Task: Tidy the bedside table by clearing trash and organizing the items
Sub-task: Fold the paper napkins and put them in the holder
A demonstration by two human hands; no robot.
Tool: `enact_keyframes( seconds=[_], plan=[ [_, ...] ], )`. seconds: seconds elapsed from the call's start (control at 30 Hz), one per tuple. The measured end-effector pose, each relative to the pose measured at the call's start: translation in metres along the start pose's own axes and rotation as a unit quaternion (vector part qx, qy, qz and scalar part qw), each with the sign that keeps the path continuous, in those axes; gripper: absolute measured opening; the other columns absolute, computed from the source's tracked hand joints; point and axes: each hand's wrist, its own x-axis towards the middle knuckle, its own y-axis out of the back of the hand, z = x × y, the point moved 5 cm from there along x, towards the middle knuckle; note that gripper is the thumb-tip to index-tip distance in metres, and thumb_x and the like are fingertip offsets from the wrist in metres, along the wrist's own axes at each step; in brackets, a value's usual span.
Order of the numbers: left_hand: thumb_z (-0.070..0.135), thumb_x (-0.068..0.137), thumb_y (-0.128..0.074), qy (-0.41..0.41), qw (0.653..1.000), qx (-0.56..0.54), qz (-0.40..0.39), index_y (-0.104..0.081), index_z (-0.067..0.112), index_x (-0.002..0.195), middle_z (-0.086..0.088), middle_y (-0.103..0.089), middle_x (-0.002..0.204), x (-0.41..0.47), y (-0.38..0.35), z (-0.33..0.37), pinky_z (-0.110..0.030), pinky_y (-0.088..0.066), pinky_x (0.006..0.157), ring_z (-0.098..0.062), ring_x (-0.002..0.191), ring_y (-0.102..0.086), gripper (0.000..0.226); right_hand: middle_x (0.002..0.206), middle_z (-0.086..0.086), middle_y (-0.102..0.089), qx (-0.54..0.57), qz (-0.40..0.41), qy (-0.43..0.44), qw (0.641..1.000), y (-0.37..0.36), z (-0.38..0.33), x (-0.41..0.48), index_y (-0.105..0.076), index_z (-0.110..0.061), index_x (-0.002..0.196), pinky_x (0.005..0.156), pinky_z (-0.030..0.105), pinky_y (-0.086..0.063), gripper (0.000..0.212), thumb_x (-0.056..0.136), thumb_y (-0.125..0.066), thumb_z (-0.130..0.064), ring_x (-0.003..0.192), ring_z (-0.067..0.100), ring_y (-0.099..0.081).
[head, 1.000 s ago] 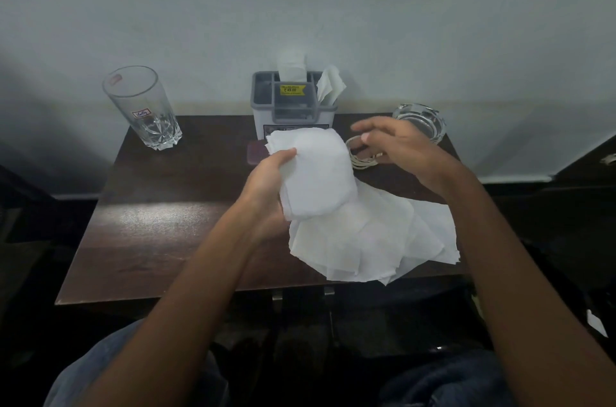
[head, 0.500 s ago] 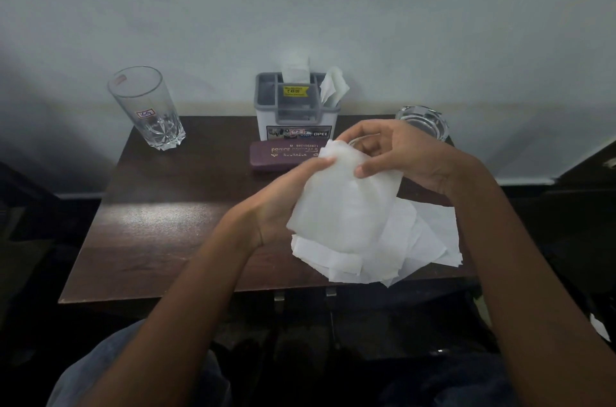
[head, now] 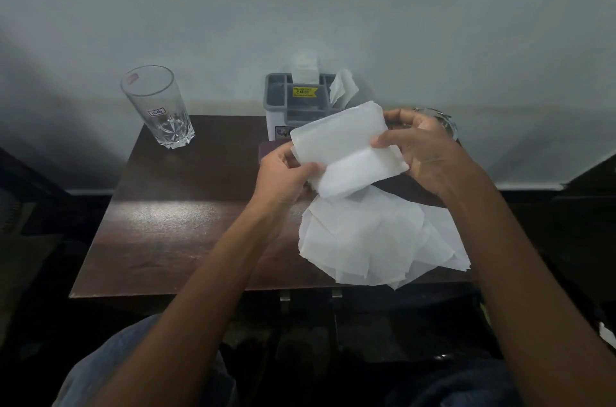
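Hands (head: 283, 175) (head: 428, 156), two, pinch one folded napkin (head: 346, 146) above one pile (head: 366, 240).

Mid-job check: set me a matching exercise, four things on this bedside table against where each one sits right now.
Things:
1. glass
2. grey organizer
3. folded tissue
4. loose tissue pile

Places:
A. pinched between left hand and right hand
B. back left corner of the table
C. front right of the table
D. back middle, by the wall

Pairs: 1-B, 2-D, 3-A, 4-C
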Motion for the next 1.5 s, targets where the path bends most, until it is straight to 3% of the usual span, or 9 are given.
enact_keyframes(
  seconds=[0.23, 0.43, 0.6, 0.83, 0.93, 1.07, 1.3, 1.4, 1.5],
  plan=[
    [-0.008, 0.088, -0.048, -0.024, 0.999, 0.021, 0.001, -0.068, 0.017, 0.058, -0.004, -0.075, 0.095, -0.002, 0.001, 0.003, -0.063, -0.048, 0.087, -0.036, 0.101, -0.065, 0.044, 0.065, 0.006, -0.055, -0.001, 0.011, -0.004, 1.0, 0.003, 0.003, 0.004, -0.056, -0.015, 0.054, 0.062, 0.031, -0.047, 0.04, 0.075, -0.051, 0.019, 0.076, 0.026, -0.047],
    [0.002, 0.081, -0.034, 0.06, 0.997, -0.042, 0.014, -0.072, 0.002, 0.078, -0.014, -0.073, 0.094, 0.0, 0.0, -0.002, -0.048, -0.056, 0.084, -0.033, 0.085, -0.067, 0.038, 0.079, 0.012, -0.06, -0.02, 0.013, 0.012, 1.0, 0.0, 0.001, 0.002, -0.045, -0.009, 0.063, 0.055, 0.032, -0.048, 0.033, 0.079, -0.043, 0.02, 0.075, 0.028, -0.052],
    [0.004, 0.083, -0.058, 0.024, 0.999, -0.015, 0.026, -0.071, 0.002, 0.083, -0.013, -0.071, 0.087, -0.004, 0.002, 0.004, -0.032, -0.058, 0.069, -0.022, 0.073, -0.065, 0.013, 0.073, 0.011, -0.064, 0.002, 0.038, 0.013, 0.999, 0.0, -0.001, 0.002, -0.044, -0.011, 0.066, 0.063, 0.043, -0.044, 0.034, 0.077, -0.033, 0.019, 0.068, 0.026, -0.058],
    [-0.01, 0.08, -0.057, -0.059, 0.994, 0.083, 0.036, -0.072, 0.014, 0.086, -0.002, -0.072, 0.079, -0.005, 0.004, 0.008, -0.027, -0.057, 0.071, -0.01, 0.07, -0.067, 0.029, 0.09, 0.01, -0.068, -0.076, 0.009, -0.044, 0.996, 0.0, 0.005, -0.001, -0.06, -0.014, 0.097, 0.069, 0.036, -0.053, 0.027, 0.087, -0.058, -0.039, 0.074, 0.021, -0.061],
    [-0.01, 0.079, -0.058, -0.072, 0.991, 0.103, 0.047, -0.073, 0.013, 0.092, -0.001, -0.071, 0.082, -0.005, 0.004, 0.011, -0.019, -0.057, 0.067, -0.008, 0.072, -0.067, 0.03, 0.089, 0.01, -0.064, -0.178, -0.007, -0.007, 0.984, -0.006, 0.004, -0.003, -0.065, -0.012, 0.081, 0.063, 0.032, -0.053, 0.004, 0.081, -0.065, -0.008, 0.069, 0.017, -0.058],
    [-0.01, 0.079, -0.057, -0.081, 0.988, 0.113, 0.07, -0.073, 0.018, 0.089, -0.003, -0.071, 0.081, -0.003, 0.008, 0.012, -0.027, -0.055, 0.07, -0.017, 0.074, -0.063, 0.034, 0.091, 0.019, -0.064, -0.148, 0.024, 0.0, 0.989, 0.001, 0.001, -0.003, -0.063, -0.005, 0.074, 0.056, 0.027, -0.055, 0.016, 0.079, -0.059, 0.01, 0.067, 0.022, -0.058],
    [-0.011, 0.079, -0.056, -0.064, 0.992, 0.065, 0.086, -0.073, 0.018, 0.087, -0.003, -0.071, 0.087, -0.001, 0.015, 0.013, -0.035, -0.056, 0.078, -0.018, 0.079, -0.064, 0.035, 0.074, 0.007, -0.063, -0.041, 0.081, 0.011, 0.996, -0.001, 0.001, -0.002, -0.063, -0.004, 0.085, 0.051, 0.026, -0.052, 0.005, 0.085, -0.062, -0.009, 0.054, 0.013, -0.061],
    [-0.012, 0.078, -0.056, -0.063, 0.993, 0.046, 0.086, -0.073, 0.02, 0.084, -0.006, -0.072, 0.091, 0.0, 0.017, 0.015, -0.031, -0.056, 0.077, -0.018, 0.08, -0.065, 0.036, 0.085, 0.005, -0.064, -0.032, 0.056, -0.031, 0.997, -0.01, 0.006, -0.002, -0.061, -0.01, 0.102, 0.061, 0.031, -0.057, 0.032, 0.084, -0.064, -0.037, 0.068, 0.016, -0.062],
    [-0.012, 0.077, -0.055, -0.064, 0.994, 0.031, 0.086, -0.073, 0.021, 0.081, -0.009, -0.072, 0.09, 0.001, 0.02, 0.016, -0.031, -0.056, 0.075, -0.018, 0.079, -0.066, 0.038, 0.091, 0.004, -0.065, -0.067, 0.01, -0.032, 0.997, -0.026, 0.012, -0.004, -0.063, -0.014, 0.096, 0.068, 0.035, -0.058, 0.019, 0.081, -0.069, -0.025, 0.078, 0.02, -0.064]
  ],
)
